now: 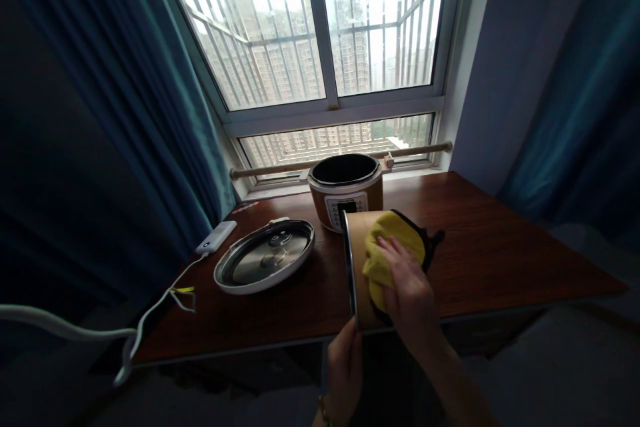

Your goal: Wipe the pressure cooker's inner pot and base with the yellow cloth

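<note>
A gold-coloured inner pot (pixel 359 233) with a dark rim is tipped on its side above the table's front part. My left hand (pixel 345 360) grips the pot's rim at the bottom, fingers closed on it. With my right hand (pixel 407 283) I press a yellow cloth (pixel 400 237) with a dark edge against the pot's outer side. Behind it stands a brown and white electric cooker (pixel 323 203), its top uncovered and its inside black. The cooker's round lid (pixel 263 285) lies to the left, metal inner side up.
The dark red wooden table (pixel 480 233) stands against a barred window (pixel 330 103). A white power strip (pixel 217 238) with a white cord (pixel 160 300) lies at the left edge. Blue curtains (pixel 165 113) hang at the sides.
</note>
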A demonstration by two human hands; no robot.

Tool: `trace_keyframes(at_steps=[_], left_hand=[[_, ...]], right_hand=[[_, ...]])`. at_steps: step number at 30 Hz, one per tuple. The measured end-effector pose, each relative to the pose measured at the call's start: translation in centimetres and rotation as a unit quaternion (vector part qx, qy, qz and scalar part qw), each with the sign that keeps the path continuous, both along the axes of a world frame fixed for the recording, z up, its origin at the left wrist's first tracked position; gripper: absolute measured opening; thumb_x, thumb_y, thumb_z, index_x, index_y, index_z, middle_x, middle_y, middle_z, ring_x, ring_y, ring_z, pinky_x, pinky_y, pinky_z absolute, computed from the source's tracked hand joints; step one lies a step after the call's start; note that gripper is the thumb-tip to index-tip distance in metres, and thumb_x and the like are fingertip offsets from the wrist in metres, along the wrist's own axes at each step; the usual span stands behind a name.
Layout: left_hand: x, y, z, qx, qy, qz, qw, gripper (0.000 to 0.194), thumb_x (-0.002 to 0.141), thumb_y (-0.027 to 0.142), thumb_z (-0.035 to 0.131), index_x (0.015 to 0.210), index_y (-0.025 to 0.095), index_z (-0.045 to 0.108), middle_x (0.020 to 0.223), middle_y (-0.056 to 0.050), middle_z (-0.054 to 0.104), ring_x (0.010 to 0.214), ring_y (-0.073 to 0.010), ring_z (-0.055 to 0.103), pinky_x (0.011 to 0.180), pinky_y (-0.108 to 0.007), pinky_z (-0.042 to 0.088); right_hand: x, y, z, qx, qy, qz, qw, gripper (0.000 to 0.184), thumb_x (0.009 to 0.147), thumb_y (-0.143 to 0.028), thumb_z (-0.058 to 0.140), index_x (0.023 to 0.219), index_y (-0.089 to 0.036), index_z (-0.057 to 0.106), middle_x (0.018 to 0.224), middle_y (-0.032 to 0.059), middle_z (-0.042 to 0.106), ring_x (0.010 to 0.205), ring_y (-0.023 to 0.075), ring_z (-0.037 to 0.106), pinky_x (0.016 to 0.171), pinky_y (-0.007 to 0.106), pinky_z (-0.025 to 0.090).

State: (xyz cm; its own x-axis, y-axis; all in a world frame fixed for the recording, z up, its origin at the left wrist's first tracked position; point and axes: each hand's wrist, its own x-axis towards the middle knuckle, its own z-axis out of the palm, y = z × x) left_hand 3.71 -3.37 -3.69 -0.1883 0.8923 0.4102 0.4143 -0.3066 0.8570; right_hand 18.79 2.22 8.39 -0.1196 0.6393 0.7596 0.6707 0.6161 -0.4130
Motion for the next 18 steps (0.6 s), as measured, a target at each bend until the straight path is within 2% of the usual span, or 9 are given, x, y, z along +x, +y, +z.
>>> trace_keyframes(at_steps=[2, 3, 6, 8, 10, 13, 18], left_hand=[[0.1, 0.1, -0.9, 0.007, 0.009, 0.002, 1.0, 0.035, 0.084, 0.04, 0.049, 0.103, 0.017, 0.066, 0.101, -0.01, 0.069, 0.092, -0.0224, 0.065, 0.082, -0.032, 0.052], [0.1, 0.1, -1.2, 0.0, 0.015, -0.024, 1.0, 0.035, 0.084, 0.039, 0.048, 0.106, 0.017, 0.065, 0.103, -0.01, 0.068, 0.095, -0.0223, 0.064, 0.084, -0.033, 0.052], [0.2, 0.4, -1.5, -0.004, 0.038, -0.106, 0.994, 0.035, 0.088, 0.031, 0.043, 0.116, 0.019, 0.059, 0.113, -0.009, 0.064, 0.103, -0.0213, 0.06, 0.091, -0.033, 0.048], [0.1, 0.6, -1.5, 0.015, 0.065, -0.126, 0.99, 0.036, 0.088, 0.025, 0.041, 0.122, 0.019, 0.054, 0.12, -0.009, 0.059, 0.109, -0.0209, 0.057, 0.095, -0.035, 0.045], [-0.2, 0.9, -1.6, 0.043, 0.091, -0.12, 0.988, 0.038, 0.089, 0.02, 0.04, 0.126, 0.019, 0.05, 0.126, -0.01, 0.055, 0.115, -0.0212, 0.052, 0.098, -0.038, 0.043], [-0.8, 1.7, -2.2, 0.077, 0.137, -0.112, 0.981, 0.042, 0.088, 0.015, 0.038, 0.129, 0.02, 0.046, 0.132, -0.009, 0.049, 0.123, -0.0217, 0.044, 0.101, -0.043, 0.039], [-2.2, 3.1, -3.0, 0.1, 0.199, -0.099, 0.97, 0.043, 0.087, 0.012, 0.04, 0.128, 0.023, 0.046, 0.13, -0.008, 0.051, 0.126, -0.0219, 0.04, 0.104, -0.048, 0.034]], right_hand=[[1.9, 0.4, -1.2, -0.031, 0.084, -0.061, 0.994, 0.044, 0.086, -0.022, 0.037, 0.129, -0.015, 0.043, 0.132, 0.0101, 0.047, 0.127, 0.0229, 0.036, 0.105, 0.043, 0.03], [2.7, 0.4, -1.8, -0.063, 0.133, -0.088, 0.985, 0.043, 0.087, -0.026, 0.038, 0.128, -0.015, 0.045, 0.13, 0.0109, 0.05, 0.124, 0.0238, 0.041, 0.102, 0.043, 0.033], [4.6, -0.2, -3.2, -0.199, 0.276, -0.116, 0.933, 0.044, 0.086, -0.042, 0.041, 0.117, -0.014, 0.054, 0.112, 0.0116, 0.062, 0.104, 0.0252, 0.057, 0.088, 0.038, 0.044], [5.0, -0.7, -3.8, -0.256, 0.342, -0.105, 0.898, 0.048, 0.083, -0.049, 0.043, 0.109, -0.012, 0.059, 0.101, 0.0111, 0.066, 0.093, 0.0251, 0.061, 0.079, 0.034, 0.047], [4.8, -1.2, -4.3, -0.265, 0.37, -0.102, 0.884, 0.051, 0.081, -0.054, 0.045, 0.105, -0.011, 0.061, 0.097, 0.0107, 0.067, 0.091, 0.0253, 0.062, 0.076, 0.032, 0.047], [4.0, -1.3, -5.3, -0.246, 0.378, -0.124, 0.884, 0.053, 0.08, -0.055, 0.046, 0.105, -0.011, 0.061, 0.095, 0.0107, 0.067, 0.091, 0.0255, 0.061, 0.075, 0.032, 0.046], [3.0, -0.9, -7.0, -0.24, 0.381, -0.143, 0.881, 0.053, 0.081, -0.054, 0.043, 0.105, -0.01, 0.059, 0.09, 0.0103, 0.067, 0.086, 0.0243, 0.062, 0.071, 0.032, 0.047]])
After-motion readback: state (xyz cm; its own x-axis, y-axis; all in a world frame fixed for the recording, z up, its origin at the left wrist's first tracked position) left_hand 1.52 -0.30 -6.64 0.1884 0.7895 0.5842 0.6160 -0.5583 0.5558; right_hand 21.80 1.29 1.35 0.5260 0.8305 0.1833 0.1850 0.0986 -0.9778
